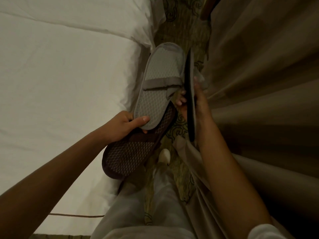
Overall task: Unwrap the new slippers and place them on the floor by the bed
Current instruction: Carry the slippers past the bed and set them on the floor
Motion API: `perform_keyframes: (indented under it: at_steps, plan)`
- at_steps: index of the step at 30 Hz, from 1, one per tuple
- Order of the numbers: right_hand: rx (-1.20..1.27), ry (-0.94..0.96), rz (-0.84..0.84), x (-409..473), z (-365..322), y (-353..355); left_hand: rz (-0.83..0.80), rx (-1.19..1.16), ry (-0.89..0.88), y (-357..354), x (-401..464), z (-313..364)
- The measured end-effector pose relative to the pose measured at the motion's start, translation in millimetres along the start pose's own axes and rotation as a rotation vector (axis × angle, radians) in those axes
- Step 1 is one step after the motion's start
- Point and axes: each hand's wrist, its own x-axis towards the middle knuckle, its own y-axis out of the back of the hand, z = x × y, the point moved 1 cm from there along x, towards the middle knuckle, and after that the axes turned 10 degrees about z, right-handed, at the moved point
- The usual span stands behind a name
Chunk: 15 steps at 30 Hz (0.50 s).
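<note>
I see the big white bed (pixel 60 83) filling the left side. On the right hangs a long tan curtain (pixel 259 66) with deep folds. Between them runs a thin strip of patterned carpet floor (pixel 181 28). My legs in pale trousers (pixel 155 195) stand on that strip, with one light shoe toe (pixel 164 155) showing.

My left hand (pixel 120 125) is up in the air over the edge of the bed. Its fingers (pixel 142 120) are closed around two slippers at once. The grey slipper (pixel 159 87) lies on top, its open top facing me, and my thumb presses on its heel. The brown slipper (pixel 136 147) sits under it, its dotted sole facing me.

My right hand (pixel 198 104) is beside the curtain. Its fingers (pixel 181 99) are wrapped around a dark slipper (pixel 190 104) that I see only from its thin edge. No slipper is on the floor.
</note>
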Motion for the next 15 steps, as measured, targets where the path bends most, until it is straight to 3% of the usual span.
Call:
perform_keyframes:
  at_steps: [4,8,15]
  plan:
    - [0.019,-0.016,-0.042,-5.6,5.5,5.0,-0.007,-0.01,0.017,-2.2,3.8,-3.9]
    - [0.053,0.027,0.093,-0.4,10.1,9.5,0.01,-0.012,0.036,-2.7,3.3,-9.6]
    - [0.074,-0.015,0.129,14.4,17.6,20.0,-0.077,0.074,-0.047,-8.1,4.4,-24.0]
